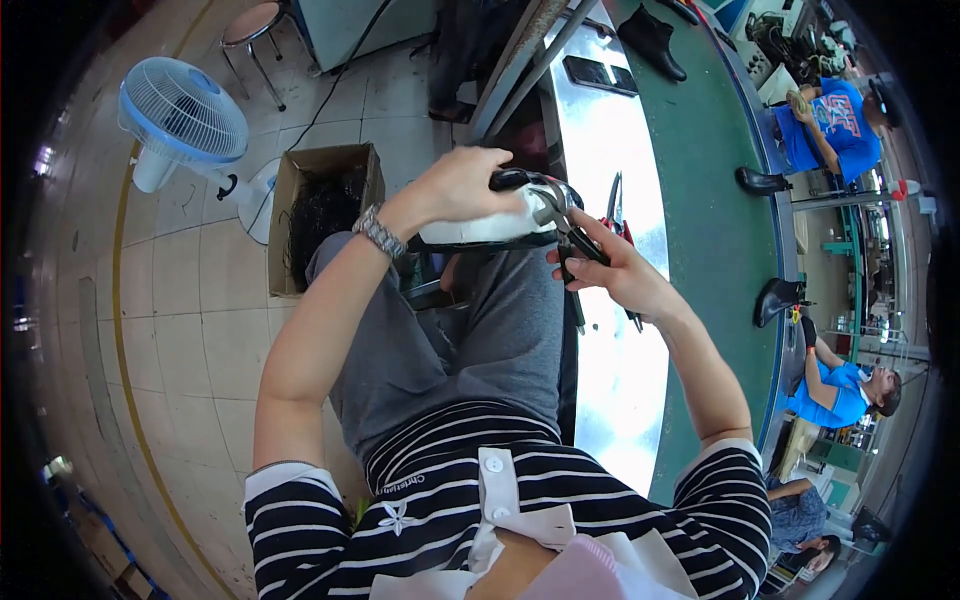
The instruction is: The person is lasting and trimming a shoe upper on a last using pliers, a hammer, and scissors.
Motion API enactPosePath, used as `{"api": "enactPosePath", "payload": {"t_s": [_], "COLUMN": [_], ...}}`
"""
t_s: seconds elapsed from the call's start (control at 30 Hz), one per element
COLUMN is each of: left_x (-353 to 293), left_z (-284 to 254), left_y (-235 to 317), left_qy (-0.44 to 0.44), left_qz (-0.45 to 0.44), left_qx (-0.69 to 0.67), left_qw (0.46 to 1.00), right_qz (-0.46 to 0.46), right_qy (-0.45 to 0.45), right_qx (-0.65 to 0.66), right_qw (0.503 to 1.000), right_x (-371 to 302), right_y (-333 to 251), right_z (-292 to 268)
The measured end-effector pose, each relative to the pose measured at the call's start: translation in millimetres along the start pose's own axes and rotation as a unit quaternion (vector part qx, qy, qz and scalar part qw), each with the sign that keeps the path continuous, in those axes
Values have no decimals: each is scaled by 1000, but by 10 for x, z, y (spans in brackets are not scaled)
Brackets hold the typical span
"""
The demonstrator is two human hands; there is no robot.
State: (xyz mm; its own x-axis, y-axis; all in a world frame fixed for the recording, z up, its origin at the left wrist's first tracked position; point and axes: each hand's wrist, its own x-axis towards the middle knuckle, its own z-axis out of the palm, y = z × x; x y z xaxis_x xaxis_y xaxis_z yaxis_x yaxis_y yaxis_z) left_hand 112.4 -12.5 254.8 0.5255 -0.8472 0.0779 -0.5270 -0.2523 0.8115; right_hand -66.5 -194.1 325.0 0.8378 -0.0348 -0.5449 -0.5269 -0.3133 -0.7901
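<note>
In front of my lap, my left hand (458, 188) is closed over a shoe (475, 229) with a white underside and black edges, its toe or heel end pointing right. Black-handled pincers (568, 235) are gripped in my right hand (628, 278), their metal jaws at the shoe's right end. Whether the jaws bite on the edge cannot be made out. Just beyond my right fingers, red-handled scissors (616, 205) lie on the shiny metal bench top (630, 400).
To the left stand an open cardboard box (375, 180) of black scraps, a blue-and-white fan (185, 110) and a round stool (252, 24). A phone (600, 75) lies on the bench. Black boots (652, 42) rest on the green conveyor belt (715, 230); co-workers sit across it.
</note>
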Motion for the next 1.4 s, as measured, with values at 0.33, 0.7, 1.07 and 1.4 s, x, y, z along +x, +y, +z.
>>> {"api": "enactPosePath", "payload": {"t_s": [0.33, 0.7, 1.07, 1.4], "left_x": [-375, -439, -495, -529], "left_z": [380, 580, 685, 714], "left_y": [387, 472, 491, 378], "left_qy": [21, 151, 175, 202], "left_qz": [-24, 3, 13, 63], "left_qx": [124, 188, 196, 239], "left_qw": [992, 971, 965, 948], "right_qz": [55, -143, -177, -143], "right_qy": [-62, 128, 150, 100], "right_qx": [-196, -289, -326, -520], "right_qw": [977, 938, 916, 836], "right_x": [107, -1, -20, -125], "right_y": [-413, 158, 409, 215], "right_z": [-131, 319, 356, 142]}}
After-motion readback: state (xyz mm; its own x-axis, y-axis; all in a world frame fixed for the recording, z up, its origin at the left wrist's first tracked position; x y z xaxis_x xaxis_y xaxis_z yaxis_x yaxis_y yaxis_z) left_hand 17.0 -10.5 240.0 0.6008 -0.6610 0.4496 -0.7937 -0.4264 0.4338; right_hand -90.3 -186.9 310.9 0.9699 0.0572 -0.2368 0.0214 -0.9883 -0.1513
